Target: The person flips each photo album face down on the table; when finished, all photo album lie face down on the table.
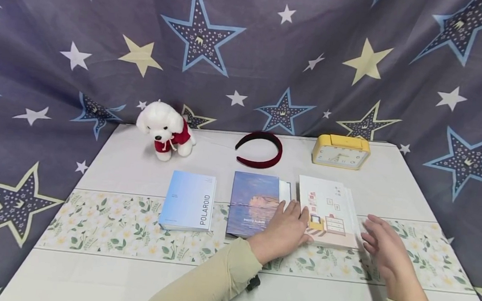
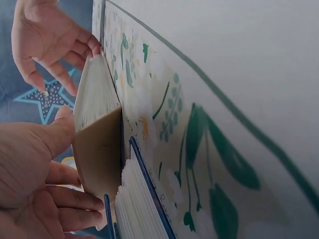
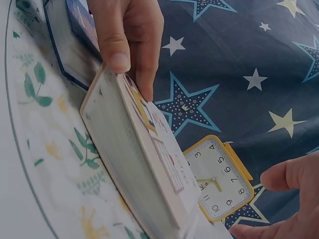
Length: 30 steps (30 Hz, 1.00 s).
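Note:
My left hand (image 1: 283, 228) lies over the left edge of a white photo album (image 1: 328, 210) with a furniture drawing on its cover. In the right wrist view, its thumb (image 3: 118, 60) touches the album's near corner, and the other fingers rest along the cover. To the left, partly under this hand, lies a blue photo album (image 1: 249, 199) with a painted seascape. My right hand (image 1: 387, 249) is beside the white album's right edge with fingers loosely extended. In the left wrist view, the white album's tan spine (image 2: 98, 154) faces the left fingers.
A light blue Polaroid album (image 1: 187, 201) lies farther left. Behind the albums are a white plush dog (image 1: 161, 124) in a red top, a dark red headband (image 1: 276, 156) and a yellow alarm clock (image 1: 341, 152). A floral strip (image 1: 97, 224) crosses the white table; a star-patterned curtain hangs behind.

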Motion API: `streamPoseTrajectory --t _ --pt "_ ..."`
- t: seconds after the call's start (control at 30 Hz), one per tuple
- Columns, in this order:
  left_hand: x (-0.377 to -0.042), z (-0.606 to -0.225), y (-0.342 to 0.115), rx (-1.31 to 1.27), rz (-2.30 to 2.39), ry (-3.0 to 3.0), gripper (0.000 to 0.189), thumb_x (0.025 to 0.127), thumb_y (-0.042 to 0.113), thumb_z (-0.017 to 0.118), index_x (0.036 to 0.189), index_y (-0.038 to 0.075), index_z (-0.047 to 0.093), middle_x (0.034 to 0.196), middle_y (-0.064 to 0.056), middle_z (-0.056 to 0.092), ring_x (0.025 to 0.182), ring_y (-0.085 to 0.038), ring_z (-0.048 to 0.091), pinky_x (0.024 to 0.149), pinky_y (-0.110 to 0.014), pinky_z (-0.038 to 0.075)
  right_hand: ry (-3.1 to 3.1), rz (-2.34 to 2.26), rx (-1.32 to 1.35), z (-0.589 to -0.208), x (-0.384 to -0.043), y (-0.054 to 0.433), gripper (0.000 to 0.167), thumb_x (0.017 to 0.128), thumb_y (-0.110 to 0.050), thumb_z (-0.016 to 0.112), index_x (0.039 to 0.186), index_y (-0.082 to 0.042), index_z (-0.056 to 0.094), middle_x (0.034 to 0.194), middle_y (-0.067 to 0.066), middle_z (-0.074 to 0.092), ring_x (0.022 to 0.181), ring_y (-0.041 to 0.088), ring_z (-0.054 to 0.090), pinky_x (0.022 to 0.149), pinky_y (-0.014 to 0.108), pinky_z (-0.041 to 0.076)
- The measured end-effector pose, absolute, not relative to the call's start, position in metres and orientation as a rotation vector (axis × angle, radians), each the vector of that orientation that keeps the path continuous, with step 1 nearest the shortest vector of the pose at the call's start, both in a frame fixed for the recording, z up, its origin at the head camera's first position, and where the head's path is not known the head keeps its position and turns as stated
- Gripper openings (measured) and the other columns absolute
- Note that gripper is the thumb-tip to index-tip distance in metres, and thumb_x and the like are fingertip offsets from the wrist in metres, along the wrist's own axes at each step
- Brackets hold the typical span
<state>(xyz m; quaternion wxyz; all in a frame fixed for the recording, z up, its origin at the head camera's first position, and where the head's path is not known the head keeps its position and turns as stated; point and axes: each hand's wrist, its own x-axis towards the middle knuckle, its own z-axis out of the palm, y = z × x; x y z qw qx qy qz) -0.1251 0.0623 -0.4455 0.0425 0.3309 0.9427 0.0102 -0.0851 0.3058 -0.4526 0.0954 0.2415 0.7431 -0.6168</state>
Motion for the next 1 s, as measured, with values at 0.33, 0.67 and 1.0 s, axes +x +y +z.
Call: streamPoseTrajectory --t 0.33,0.67,1.0 --pt "-0.125 -0.446 0.061 1.034 -0.028 2.927 0.077 0.092 0.057 0.054 0.146 0.002 0.042 0.145 -0.02 0.046 0.138 -0.033 0.037 0.114 -0.047 0.026 2.516 -1.651 0.552 -0.515 -0.098 0.331 0.082 0.097 -0.06 0.039 0.157 -0.011 0.012 0.152 0.027 0.028 0.132 0.043 0.039 0.101 0.05 0.043" --pt "-0.125 -0.446 0.061 1.028 -0.042 2.922 0.078 0.092 0.057 0.054 0.145 0.0 0.044 0.143 -0.023 0.046 0.137 -0.034 0.038 0.113 -0.046 0.027 2.481 -1.67 0.57 -0.513 -0.098 0.33 0.064 0.104 -0.046 0.031 0.158 -0.016 0.013 0.147 0.024 0.036 0.128 0.033 0.045 0.1 0.045 0.044" --pt "-0.126 -0.444 0.061 1.03 -0.032 2.913 0.078 0.092 0.056 0.055 0.144 0.0 0.043 0.143 -0.023 0.046 0.137 -0.034 0.039 0.112 -0.046 0.029 2.286 -1.919 0.717 -0.493 -0.091 0.325 0.059 0.105 -0.035 0.034 0.157 -0.014 0.017 0.147 0.015 0.032 0.106 0.006 0.053 0.083 0.015 0.049"
